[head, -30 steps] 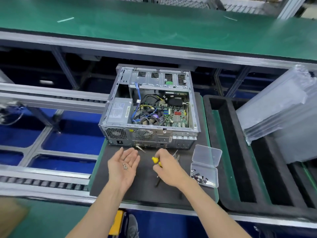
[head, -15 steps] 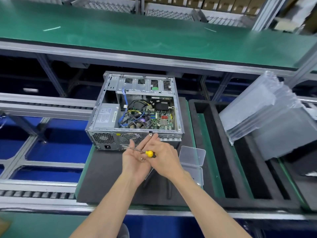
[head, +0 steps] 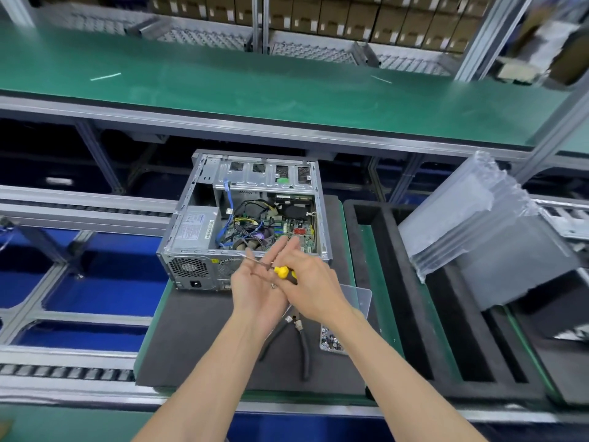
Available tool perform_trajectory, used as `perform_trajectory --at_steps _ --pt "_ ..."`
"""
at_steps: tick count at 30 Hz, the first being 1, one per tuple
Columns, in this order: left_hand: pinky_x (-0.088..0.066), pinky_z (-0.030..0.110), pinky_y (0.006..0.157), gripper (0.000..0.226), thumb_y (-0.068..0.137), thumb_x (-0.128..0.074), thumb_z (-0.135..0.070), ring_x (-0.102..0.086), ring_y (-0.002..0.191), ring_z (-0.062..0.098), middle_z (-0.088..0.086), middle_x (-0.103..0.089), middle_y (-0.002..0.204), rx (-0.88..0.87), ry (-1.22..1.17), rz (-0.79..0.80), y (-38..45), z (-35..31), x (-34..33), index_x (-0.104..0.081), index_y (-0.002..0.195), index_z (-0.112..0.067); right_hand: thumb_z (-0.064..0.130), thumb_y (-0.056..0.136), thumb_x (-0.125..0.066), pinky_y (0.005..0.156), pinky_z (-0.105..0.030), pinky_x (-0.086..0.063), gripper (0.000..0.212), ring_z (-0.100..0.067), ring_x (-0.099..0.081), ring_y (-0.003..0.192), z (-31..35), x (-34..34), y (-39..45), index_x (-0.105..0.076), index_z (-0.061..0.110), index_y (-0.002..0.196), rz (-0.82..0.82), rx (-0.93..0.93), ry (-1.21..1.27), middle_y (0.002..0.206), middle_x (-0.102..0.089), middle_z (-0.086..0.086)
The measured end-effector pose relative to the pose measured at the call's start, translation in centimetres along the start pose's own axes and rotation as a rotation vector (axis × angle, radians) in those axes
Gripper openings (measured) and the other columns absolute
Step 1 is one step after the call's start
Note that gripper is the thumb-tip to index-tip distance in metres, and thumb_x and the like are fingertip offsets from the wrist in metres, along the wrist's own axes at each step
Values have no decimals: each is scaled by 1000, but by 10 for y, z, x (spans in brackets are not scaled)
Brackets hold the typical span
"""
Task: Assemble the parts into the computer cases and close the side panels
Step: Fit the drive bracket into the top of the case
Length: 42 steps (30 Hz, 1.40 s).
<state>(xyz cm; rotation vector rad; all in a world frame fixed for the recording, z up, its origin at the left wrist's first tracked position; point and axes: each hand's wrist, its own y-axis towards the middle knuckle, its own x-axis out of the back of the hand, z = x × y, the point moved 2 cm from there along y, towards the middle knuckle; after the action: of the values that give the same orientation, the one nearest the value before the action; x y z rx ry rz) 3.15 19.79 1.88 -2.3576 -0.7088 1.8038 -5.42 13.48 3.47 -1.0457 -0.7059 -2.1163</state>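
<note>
An open metal computer case (head: 204, 269) lies on a dark foam mat (head: 191, 339), its power supply, cables and motherboard exposed. My left hand (head: 255, 291) is held palm up in front of the case, with a small screw (head: 273, 285) lying on the palm. My right hand (head: 310, 283) reaches over the left palm and grips a yellow-handled screwdriver (head: 282, 271), whose shaft points left across my left fingers.
Black-handled pliers (head: 301, 342) lie on the mat under my wrists. A clear plastic box of screws (head: 331, 339) with its lid open sits to their right. Black foam trays (head: 414, 314) and stacked clear air-cushion bags (head: 471, 218) fill the right side. A green conveyor belt (head: 287, 90) runs behind.
My right hand came from the mat with the screwdriver and now lies over my left palm. Both hands rose toward the case. The pliers are now uncovered on the mat.
</note>
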Motion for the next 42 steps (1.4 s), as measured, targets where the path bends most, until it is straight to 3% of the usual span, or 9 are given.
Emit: perform_trajectory --at_steps 3,8,12,15,19,21,25,29,42 --pt "-44 43 105 64 108 -25 -45 -62 124 34 22 -62 135 -29 -1 30 9 -6 -16 -53 136 6 46 93 -59 54 -29 -34 21 -6 -47 77 2 12 8 -46 42 78 -57 -21 99 89 -49 21" --pt "-60 35 88 43 108 -40 -27 -68 113 33 25 -67 125 -97 94 -20 27 -20 -23 -63 121 7 29 94 -63 54 -27 -39 29 -3 -47 58 5 25 34 -59 46 70 -131 -167 364 64 -56 18" --pt "-58 36 92 26 95 -60 -12 -68 114 33 26 -69 120 -198 337 21 44 -38 -25 -70 110 7 27 97 -63 55 -18 -42 23 -2 -50 57 6 33 64 -70 17 77 -154 -324 666 60 -56 12" --pt "-60 27 79 19 83 -67 -7 -73 97 26 22 -73 107 -257 381 -10 66 -53 -28 -78 97 0 25 97 -65 47 -20 -35 34 -8 -41 48 9 30 89 -67 -5 82 -153 -433 838 51 -47 2" --pt "-57 30 62 24 90 -62 -4 -64 65 20 19 -68 90 -281 357 -42 96 -71 -31 -67 112 7 23 94 -70 38 -20 -31 31 -9 -40 43 16 19 122 -69 13 65 -156 -543 1043 53 -48 -2" --pt "-57 30 57 26 90 -63 -6 -61 61 20 19 -66 87 -264 326 -37 107 -79 -33 -65 111 9 25 94 -72 38 -21 -31 29 -10 -40 43 18 15 136 -67 13 67 -176 -550 1032 54 -48 -1" --pt "-62 33 77 12 98 -55 -2 -73 90 28 22 -73 103 -227 218 -19 128 -98 -35 -66 96 4 33 98 -62 42 -23 -31 37 -12 -39 44 10 8 147 -58 10 69 -175 -500 897 56 -48 -4" --pt "-61 32 77 17 102 -51 -5 -72 106 31 24 -73 109 -186 136 5 149 -107 -39 -60 110 8 12 102 -52 45 -19 -32 17 -6 -44 45 -2 2 142 -69 17 104 -126 -364 849 65 -57 -8" --pt "-61 32 72 10 101 -53 -7 -74 98 33 22 -75 105 -192 216 -33 182 -102 -48 -60 107 -1 19 98 -57 54 -18 -41 24 -6 -51 51 -42 9 146 -70 38 91 -131 -294 580 61 -66 -6"
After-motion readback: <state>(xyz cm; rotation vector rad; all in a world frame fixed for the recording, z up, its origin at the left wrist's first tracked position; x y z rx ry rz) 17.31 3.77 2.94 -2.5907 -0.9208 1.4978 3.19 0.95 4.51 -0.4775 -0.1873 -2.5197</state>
